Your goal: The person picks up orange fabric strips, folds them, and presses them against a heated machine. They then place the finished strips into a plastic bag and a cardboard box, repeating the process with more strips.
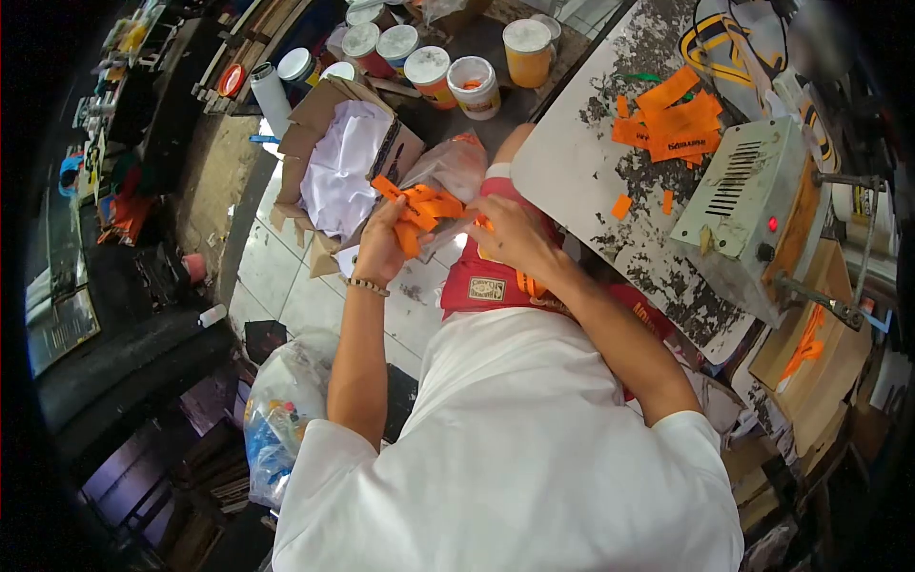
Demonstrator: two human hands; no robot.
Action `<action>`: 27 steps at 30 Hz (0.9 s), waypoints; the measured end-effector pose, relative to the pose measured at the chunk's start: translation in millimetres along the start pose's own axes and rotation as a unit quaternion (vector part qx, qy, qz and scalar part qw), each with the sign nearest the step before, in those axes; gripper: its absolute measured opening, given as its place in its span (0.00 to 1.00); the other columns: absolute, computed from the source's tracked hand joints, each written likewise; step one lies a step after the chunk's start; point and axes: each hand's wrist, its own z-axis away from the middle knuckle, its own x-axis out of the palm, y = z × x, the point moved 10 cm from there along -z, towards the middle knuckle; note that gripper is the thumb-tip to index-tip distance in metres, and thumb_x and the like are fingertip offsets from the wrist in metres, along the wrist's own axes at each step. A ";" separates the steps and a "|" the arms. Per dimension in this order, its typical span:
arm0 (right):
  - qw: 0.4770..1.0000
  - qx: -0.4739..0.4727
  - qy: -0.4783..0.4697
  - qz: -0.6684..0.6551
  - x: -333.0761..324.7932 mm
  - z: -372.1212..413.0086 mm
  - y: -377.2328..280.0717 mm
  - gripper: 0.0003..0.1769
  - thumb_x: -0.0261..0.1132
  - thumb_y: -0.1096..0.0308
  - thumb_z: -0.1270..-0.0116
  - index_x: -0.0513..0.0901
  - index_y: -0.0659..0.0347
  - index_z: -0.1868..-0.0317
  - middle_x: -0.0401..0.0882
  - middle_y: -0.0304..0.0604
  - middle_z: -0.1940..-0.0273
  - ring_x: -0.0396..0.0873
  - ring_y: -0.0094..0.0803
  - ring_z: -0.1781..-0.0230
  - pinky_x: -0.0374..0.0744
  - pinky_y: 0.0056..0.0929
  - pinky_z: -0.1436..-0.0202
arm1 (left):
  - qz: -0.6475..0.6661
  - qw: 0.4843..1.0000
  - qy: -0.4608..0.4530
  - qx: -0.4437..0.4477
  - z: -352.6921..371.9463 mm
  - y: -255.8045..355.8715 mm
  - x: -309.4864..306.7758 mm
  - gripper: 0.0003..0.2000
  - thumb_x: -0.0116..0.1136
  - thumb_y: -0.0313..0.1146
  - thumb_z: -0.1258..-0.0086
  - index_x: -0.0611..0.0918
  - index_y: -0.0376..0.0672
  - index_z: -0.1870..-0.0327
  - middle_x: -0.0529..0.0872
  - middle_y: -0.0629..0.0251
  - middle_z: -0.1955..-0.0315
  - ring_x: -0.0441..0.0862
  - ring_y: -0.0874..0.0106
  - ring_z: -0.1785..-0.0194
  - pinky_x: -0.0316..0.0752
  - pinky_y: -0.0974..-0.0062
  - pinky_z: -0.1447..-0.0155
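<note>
Bunch of orange strips (426, 207) held over lap, right against plastic bag (456, 164). Left hand (381, 246) clamped round bunch, right hand (510, 236) curled, pinching its edge. Box (307, 122) just behind, loose strips (679, 119) well off on table (572, 153), machine (753, 195) beside.

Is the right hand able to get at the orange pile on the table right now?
Probably yes: only small scraps lie on the table between the right hand and the orange pile, and the grey machine sits to the side. The hand is busy with orange strips, though.
</note>
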 end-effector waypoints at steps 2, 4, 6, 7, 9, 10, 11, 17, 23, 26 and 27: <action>0.999 -0.009 0.016 -0.050 -2.0 0.6 2.3 0.23 0.69 0.62 0.37 0.79 0.64 0.45 0.83 0.55 0.58 0.82 0.49 0.59 0.79 0.40 0.55 | -0.001 0.999 0.034 -0.012 3.2 0.7 -5.3 0.16 0.45 0.34 0.22 0.74 0.34 0.41 0.83 0.54 0.50 0.86 0.65 0.53 0.84 0.71 0.60; 0.998 -0.016 0.037 -0.056 -11.2 -0.7 -7.6 0.23 0.70 0.61 0.38 0.80 0.65 0.45 0.83 0.55 0.58 0.83 0.49 0.58 0.79 0.40 0.54 | -0.011 0.998 -0.064 -0.021 5.5 4.0 12.5 0.17 0.48 0.39 0.22 0.74 0.36 0.42 0.84 0.51 0.51 0.87 0.64 0.56 0.85 0.72 0.61; 0.996 -0.024 0.059 -0.062 -15.6 -5.5 -17.2 0.24 0.71 0.61 0.39 0.81 0.65 0.46 0.84 0.56 0.59 0.83 0.49 0.58 0.79 0.40 0.53 | -0.020 0.997 -0.066 -0.026 10.1 7.8 15.7 0.17 0.48 0.39 0.23 0.74 0.35 0.42 0.84 0.51 0.52 0.87 0.64 0.57 0.84 0.72 0.63; 0.991 -0.050 0.078 -0.096 -17.6 -8.5 -25.0 0.24 0.71 0.63 0.41 0.81 0.67 0.47 0.84 0.58 0.57 0.83 0.51 0.57 0.79 0.41 0.52 | -0.029 0.997 -0.068 -0.030 13.4 9.5 18.0 0.18 0.49 0.39 0.23 0.74 0.35 0.43 0.85 0.52 0.53 0.87 0.65 0.59 0.84 0.73 0.65; 0.984 -0.077 0.097 -0.130 -23.2 -12.8 -39.0 0.24 0.72 0.64 0.43 0.81 0.68 0.48 0.83 0.60 0.56 0.83 0.52 0.55 0.79 0.42 0.50 | -0.039 0.996 -0.076 -0.024 20.5 16.3 25.3 0.18 0.50 0.40 0.24 0.74 0.34 0.43 0.85 0.52 0.55 0.88 0.65 0.61 0.84 0.73 0.67; 0.990 -0.048 0.054 -0.123 -18.3 -17.4 -42.4 0.23 0.72 0.64 0.43 0.82 0.68 0.50 0.83 0.59 0.58 0.84 0.51 0.57 0.79 0.43 0.52 | -0.049 0.995 -0.082 -0.017 24.5 20.4 28.8 0.18 0.50 0.40 0.24 0.74 0.33 0.43 0.86 0.52 0.57 0.88 0.65 0.63 0.83 0.73 0.70; 0.993 -0.019 0.011 -0.115 -11.4 -20.0 -42.7 0.22 0.72 0.63 0.44 0.83 0.68 0.52 0.84 0.59 0.61 0.85 0.50 0.58 0.80 0.44 0.55 | -0.049 0.995 -0.081 -0.016 28.0 24.0 30.0 0.18 0.50 0.40 0.24 0.74 0.33 0.43 0.86 0.52 0.57 0.88 0.65 0.63 0.83 0.73 0.70; 0.974 0.061 -0.085 -0.199 16.9 -23.5 -16.6 0.16 0.68 0.65 0.35 0.83 0.70 0.54 0.84 0.47 0.67 0.82 0.30 0.66 0.79 0.31 0.60 | -0.089 0.991 -0.099 -0.012 34.0 40.8 28.6 0.16 0.51 0.40 0.24 0.76 0.34 0.47 0.86 0.54 0.61 0.88 0.64 0.65 0.80 0.75 0.75; 0.924 0.142 -0.072 -0.349 -6.1 -5.7 -10.0 0.15 0.61 0.61 0.29 0.82 0.64 0.51 0.80 0.32 0.66 0.71 0.14 0.71 0.72 0.17 0.70 | -0.100 0.994 -0.040 0.000 30.3 48.8 24.6 0.19 0.48 0.41 0.22 0.76 0.33 0.44 0.85 0.54 0.57 0.88 0.64 0.63 0.82 0.76 0.75; 0.857 0.207 -0.077 -0.466 4.2 7.6 3.1 0.17 0.60 0.59 0.30 0.80 0.60 0.47 0.78 0.31 0.65 0.64 0.10 0.76 0.65 0.12 0.74 | -0.065 0.997 -0.051 -0.008 31.5 46.2 33.5 0.20 0.47 0.41 0.22 0.76 0.32 0.42 0.85 0.53 0.56 0.87 0.63 0.60 0.83 0.73 0.69; 0.857 0.208 -0.077 -0.466 3.9 10.0 4.8 0.17 0.60 0.59 0.30 0.80 0.60 0.47 0.78 0.31 0.65 0.64 0.10 0.76 0.65 0.12 0.74 | -0.063 0.996 -0.069 -0.014 31.8 44.6 37.0 0.20 0.46 0.40 0.22 0.76 0.32 0.42 0.84 0.52 0.55 0.87 0.63 0.59 0.84 0.72 0.68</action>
